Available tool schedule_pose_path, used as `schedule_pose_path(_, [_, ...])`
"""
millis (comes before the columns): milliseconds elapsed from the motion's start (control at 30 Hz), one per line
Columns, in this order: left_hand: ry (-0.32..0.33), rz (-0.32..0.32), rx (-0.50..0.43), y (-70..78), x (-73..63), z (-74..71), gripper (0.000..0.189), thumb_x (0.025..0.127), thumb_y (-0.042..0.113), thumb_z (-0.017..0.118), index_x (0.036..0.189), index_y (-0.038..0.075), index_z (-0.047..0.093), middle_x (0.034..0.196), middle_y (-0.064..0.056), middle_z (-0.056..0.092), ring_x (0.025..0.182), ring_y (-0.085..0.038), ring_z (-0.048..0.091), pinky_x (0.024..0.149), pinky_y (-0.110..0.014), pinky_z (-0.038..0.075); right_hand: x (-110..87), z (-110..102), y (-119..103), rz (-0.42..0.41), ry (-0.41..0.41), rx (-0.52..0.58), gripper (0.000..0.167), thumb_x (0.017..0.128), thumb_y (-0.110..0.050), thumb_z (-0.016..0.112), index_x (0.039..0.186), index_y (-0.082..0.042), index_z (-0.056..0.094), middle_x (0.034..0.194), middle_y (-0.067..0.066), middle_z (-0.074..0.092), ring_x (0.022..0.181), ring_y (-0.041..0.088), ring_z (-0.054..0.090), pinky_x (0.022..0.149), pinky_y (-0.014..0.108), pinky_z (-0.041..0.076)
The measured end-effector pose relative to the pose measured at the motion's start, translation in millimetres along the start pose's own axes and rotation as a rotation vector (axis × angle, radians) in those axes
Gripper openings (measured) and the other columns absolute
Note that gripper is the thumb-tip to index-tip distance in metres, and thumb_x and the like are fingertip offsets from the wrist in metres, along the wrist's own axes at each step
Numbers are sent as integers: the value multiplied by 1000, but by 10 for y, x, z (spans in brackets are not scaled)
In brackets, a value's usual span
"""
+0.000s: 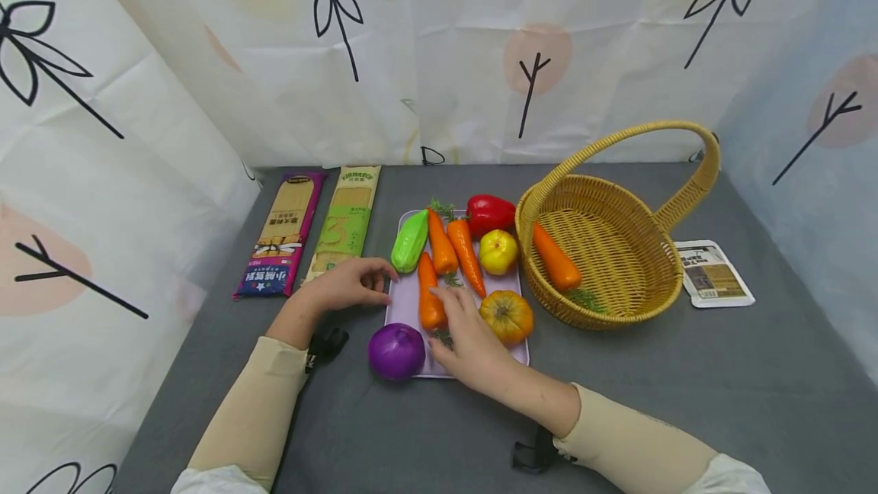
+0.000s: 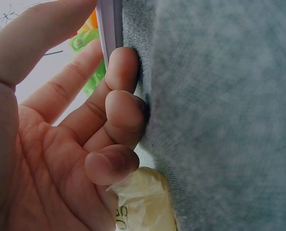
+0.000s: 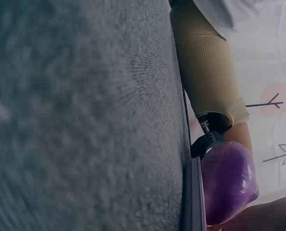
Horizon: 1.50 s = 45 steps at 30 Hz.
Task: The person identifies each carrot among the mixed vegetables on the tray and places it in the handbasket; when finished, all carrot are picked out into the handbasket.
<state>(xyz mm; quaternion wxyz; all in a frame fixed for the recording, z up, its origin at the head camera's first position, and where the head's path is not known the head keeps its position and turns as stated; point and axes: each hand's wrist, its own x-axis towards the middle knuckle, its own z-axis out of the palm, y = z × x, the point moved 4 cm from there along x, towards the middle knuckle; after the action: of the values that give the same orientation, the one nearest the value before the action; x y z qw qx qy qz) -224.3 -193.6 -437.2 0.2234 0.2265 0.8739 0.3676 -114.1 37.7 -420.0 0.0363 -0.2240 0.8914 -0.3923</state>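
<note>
Several toy-like vegetables lie on a lilac tray. Over its lower middle is my right hand, its fingertips at the right side of a carrot and its thumb near that carrot's greens; a firm hold is not visible. My left hand rests by the tray's left edge, fingers loosely bent, holding nothing; in the left wrist view its fingertips are down at the grey cloth. A purple onion sits at the tray's near left corner. Two more carrots, a green vegetable, red pepper, yellow fruit and pumpkin surround the hand.
Right of the tray stands a wicker basket with a tall handle and one carrot inside. A white packet lies beyond it. Two noodle-like packs, one purple and one green, lie at the back left.
</note>
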Motion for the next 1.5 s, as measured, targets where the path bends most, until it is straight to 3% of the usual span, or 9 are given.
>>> schedule_pose_path(500, [0, 5, 4, 18, -4, -6, 34, 90, 23, 81, 120, 13, 68, 85, -3, 60, 76, -22, 55, 68, -33, 46, -27, -6, 0, 53, -16, 75, 69, 94, -7, 71, 154, -5, 37, 143, 17, 46, 112, 24, 56, 96, 42, 50])
schedule_pose_path(700, [7, 1, -3, 17, -11, 2, 34, 90, 23, 81, 119, 12, 68, 85, -3, 60, 76, -23, 55, 68, -34, 47, -30, -96, -46, 24, 73, 109, 58, 95, -4, 67, 149, -1, 47, 144, 14, 51, 110, 20, 62, 94, 38, 53])
schedule_pose_path(967, [1, 9, -7, 19, -19, -3, 34, 90, 23, 81, 119, 12, 68, 85, -4, 60, 77, -23, 55, 69, -34, 47, 1, -334, -93, -39, 222, 91, 39, 96, 0, 62, 135, 2, 64, 131, 10, 63, 110, 19, 64, 85, 34, 55])
schedule_pose_path(1200, [-1, 3, -10, 19, -19, -1, 34, 90, 22, 81, 120, 12, 67, 85, -3, 60, 77, -23, 55, 69, -35, 47, 3, -474, -141, -87, 256, 168, 34, 97, 4, 57, 131, 4, 66, 128, 10, 65, 84, 11, 67, 73, 25, 56])
schedule_pose_path(1500, [3, 2, -6, 23, -18, 4, 34, 90, 21, 81, 121, 13, 68, 86, -4, 60, 79, -24, 55, 70, -35, 46, -72, -690, -247, -174, 368, 223, 31, 95, 9, 60, 123, 1, 71, 124, 7, 67, 81, 10, 67, 71, 26, 57])
